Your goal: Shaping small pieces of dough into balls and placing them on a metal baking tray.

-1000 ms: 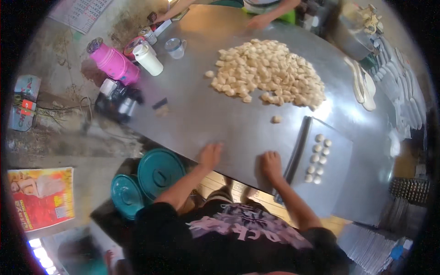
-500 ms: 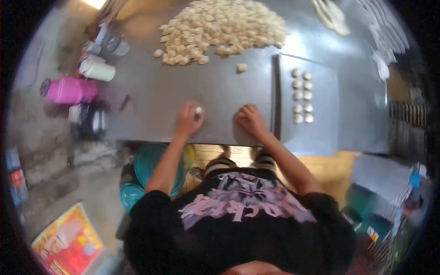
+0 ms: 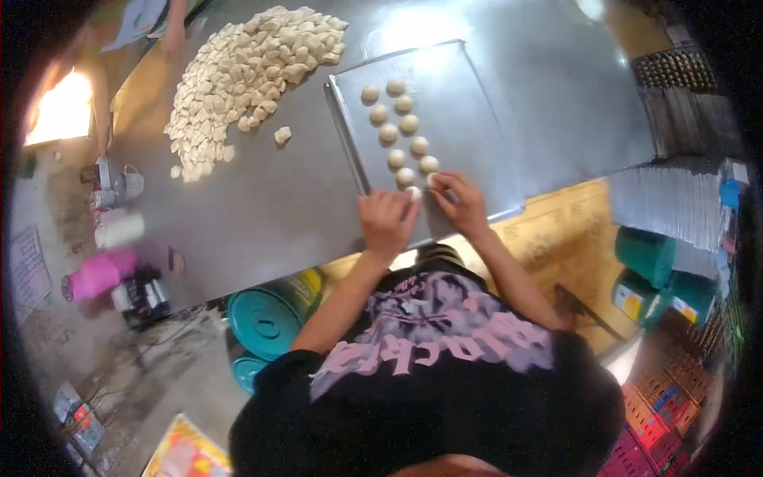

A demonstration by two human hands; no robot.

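Observation:
My left hand (image 3: 386, 221) rests over the near left edge of a metal baking tray (image 3: 477, 119), its fingertips closed on a round white dough ball (image 3: 413, 193). Just to the right, the fingers of my right hand (image 3: 462, 205) pinch a second dough ball, partly hidden behind them. Both balls sit at the near end of two rows of smooth dough balls (image 3: 408, 123) on the tray. One loose, uneven dough piece (image 3: 282, 136) lies on the metal table left of the tray, close to a large heap of cut dough pieces (image 3: 238, 71).
On the table's left end stand a pink bottle (image 3: 99, 274), a white cylinder (image 3: 120, 230) and a dark device (image 3: 141, 298). Another person's hand (image 3: 173, 38) shows at the far left. A lidded teal bin (image 3: 266, 322) is below the near edge; stacked trays (image 3: 664, 207) stand right.
Both hands have moved right, from the bare tabletop to the tray, bringing dough balls to the near ends of its rows. The view has turned toward the tray.

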